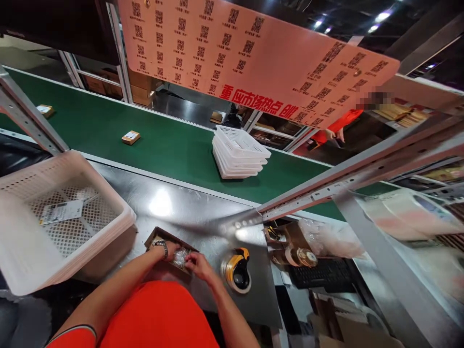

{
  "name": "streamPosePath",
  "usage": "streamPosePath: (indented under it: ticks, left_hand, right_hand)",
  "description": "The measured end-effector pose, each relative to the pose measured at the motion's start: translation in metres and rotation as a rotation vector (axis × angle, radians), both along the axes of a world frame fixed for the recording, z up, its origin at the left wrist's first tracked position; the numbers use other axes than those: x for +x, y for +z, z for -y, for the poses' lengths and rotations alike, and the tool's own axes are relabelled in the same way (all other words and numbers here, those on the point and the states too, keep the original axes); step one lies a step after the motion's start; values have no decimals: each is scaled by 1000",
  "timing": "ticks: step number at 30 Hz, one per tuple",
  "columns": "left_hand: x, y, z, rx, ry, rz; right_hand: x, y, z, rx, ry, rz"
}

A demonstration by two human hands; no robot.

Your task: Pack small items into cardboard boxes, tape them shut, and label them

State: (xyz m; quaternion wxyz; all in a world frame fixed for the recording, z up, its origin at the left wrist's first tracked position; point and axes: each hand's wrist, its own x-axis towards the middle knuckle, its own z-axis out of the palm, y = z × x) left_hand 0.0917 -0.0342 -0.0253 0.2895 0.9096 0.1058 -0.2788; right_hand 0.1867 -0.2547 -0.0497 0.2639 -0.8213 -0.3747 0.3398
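Observation:
Low in the view, my left hand [169, 250] and my right hand [197, 263] meet over a small open brown cardboard box [155, 235] on the steel worktable [181, 208]. Both hands hold a small item wrapped in clear bubble wrap [180, 257] inside the box. There is a watch on my left wrist. A yellow and black tape dispenser [237, 270] lies just right of my right hand.
A stack of white mesh baskets [58, 217] with a label sheet sits at left. The green conveyor belt [163, 145] carries a stack of white baskets [239, 152] and two small boxes [131, 137]. A keyboard [322, 273] and tape rolls [300, 256] lie at right. A person in red stands beyond the belt.

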Motion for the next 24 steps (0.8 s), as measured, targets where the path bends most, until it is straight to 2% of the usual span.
streamPosePath:
  ticks: [4, 8, 11, 13, 16, 18, 24]
  left_hand:
    - [-2, -3, 1, -11, -21, -36]
    - [-12, 6, 1, -17, 45, 29]
    - [-36, 18, -3, 58, 169, 117]
    - [-57, 24, -8, 178, 324, 172]
    - [-80, 22, -13, 287, 502, 125]
    - [-88, 14, -12, 249, 486, 68]
    - [-93, -4, -7, 143, 292, -10]
  right_hand:
    - [-5, -3, -22, -44, 95, 32]
    - [-5, 0, -23, -81, 179, 93]
    - [-7, 0, -18, -120, 223, 136]
    - [-7, -1, -15, -113, 236, 139]
    - [-5, -1, -13, -73, 257, 121]
    - [-4, 2, -14, -54, 272, 110]
    - [-1, 24, -27, -112, 399, 62]
